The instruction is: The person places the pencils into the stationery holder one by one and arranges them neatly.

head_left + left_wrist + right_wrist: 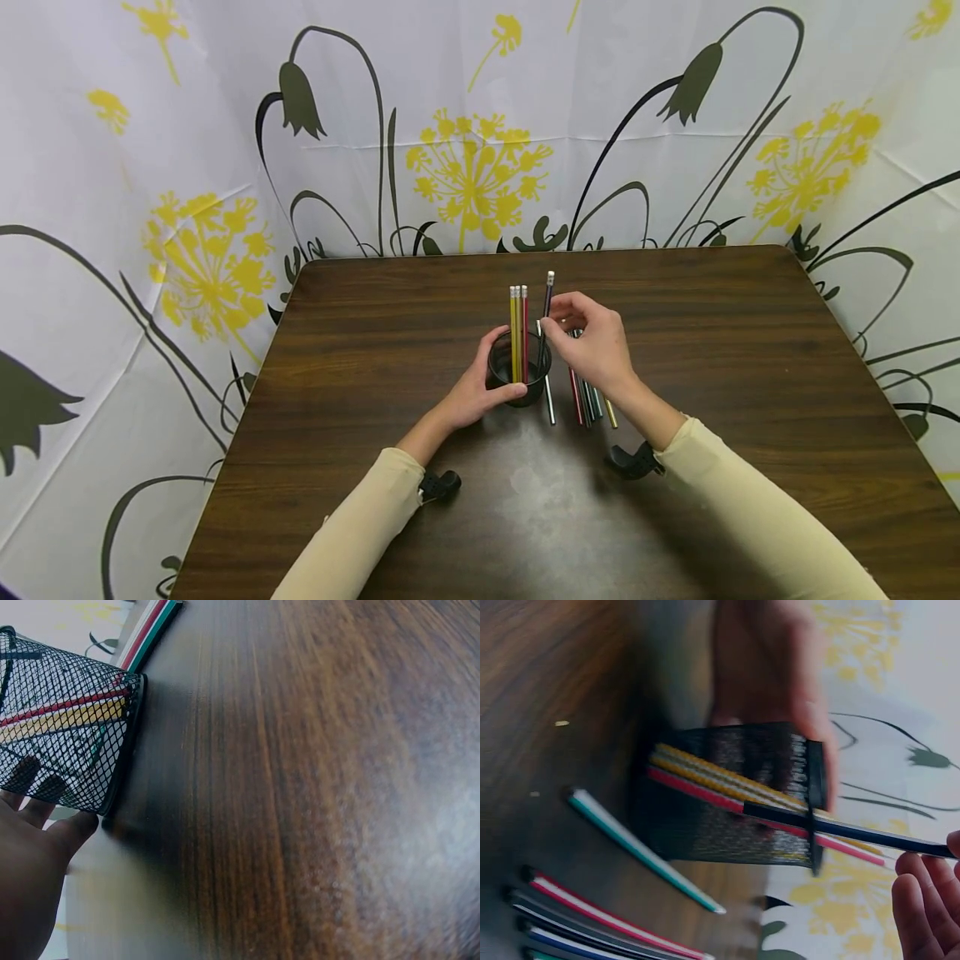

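A black mesh pencil cup (531,395) stands on the table, and my left hand (476,393) grips it round its left side, thumb at the front. Two yellow pencils (515,333) and a red pencil (525,333) stand inside, erasers up. Between thumb and fingers of my right hand (597,343) is a dark pencil (548,298), pinched with its eraser up. Its lower part is inside the cup's rim, as the right wrist view (862,830) also shows. A green pencil (641,847) lies alone just right of the cup.
Several loose pencils (587,404), red, dark, green and yellow among them, lie side by side under my right hand. The brown wooden table (390,333) ends at a flowered curtain (480,67) behind. Black wrist straps (637,461) sit on both forearms.
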Action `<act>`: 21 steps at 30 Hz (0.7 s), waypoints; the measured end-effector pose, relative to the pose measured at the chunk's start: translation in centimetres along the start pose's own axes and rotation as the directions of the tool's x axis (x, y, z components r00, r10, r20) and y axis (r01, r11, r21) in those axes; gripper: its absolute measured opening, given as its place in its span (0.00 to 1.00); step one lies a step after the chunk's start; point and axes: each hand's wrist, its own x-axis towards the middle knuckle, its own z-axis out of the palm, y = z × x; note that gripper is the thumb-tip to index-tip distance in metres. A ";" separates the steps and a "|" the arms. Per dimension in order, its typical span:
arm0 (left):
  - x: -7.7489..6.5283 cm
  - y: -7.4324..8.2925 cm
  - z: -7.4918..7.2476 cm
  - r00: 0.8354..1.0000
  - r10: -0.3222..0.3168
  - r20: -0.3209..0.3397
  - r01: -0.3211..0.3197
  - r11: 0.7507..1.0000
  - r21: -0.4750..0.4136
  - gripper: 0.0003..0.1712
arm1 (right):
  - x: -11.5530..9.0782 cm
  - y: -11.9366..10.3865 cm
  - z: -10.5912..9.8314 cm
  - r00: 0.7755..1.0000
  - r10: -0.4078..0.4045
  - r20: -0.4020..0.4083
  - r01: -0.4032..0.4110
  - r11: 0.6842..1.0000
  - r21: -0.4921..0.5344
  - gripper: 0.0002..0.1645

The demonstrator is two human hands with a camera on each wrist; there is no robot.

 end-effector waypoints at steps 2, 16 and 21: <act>0.0 -0.1 0.0 1.000 -0.005 0.002 0.005 1.000 -0.003 0.51 | -0.4 0.4 0.5 0.999 -0.004 0.032 0.005 1.000 -0.021 0.10; -0.1 0.9 0.0 1.000 -0.005 0.019 0.006 1.000 -0.023 0.51 | -1.6 1.7 1.7 0.987 0.016 0.158 -0.005 0.997 -0.072 0.09; -0.4 2.9 -0.2 0.999 -0.007 0.046 0.009 0.999 -0.052 0.50 | -1.7 2.0 1.8 0.985 0.019 0.169 -0.007 0.997 -0.073 0.09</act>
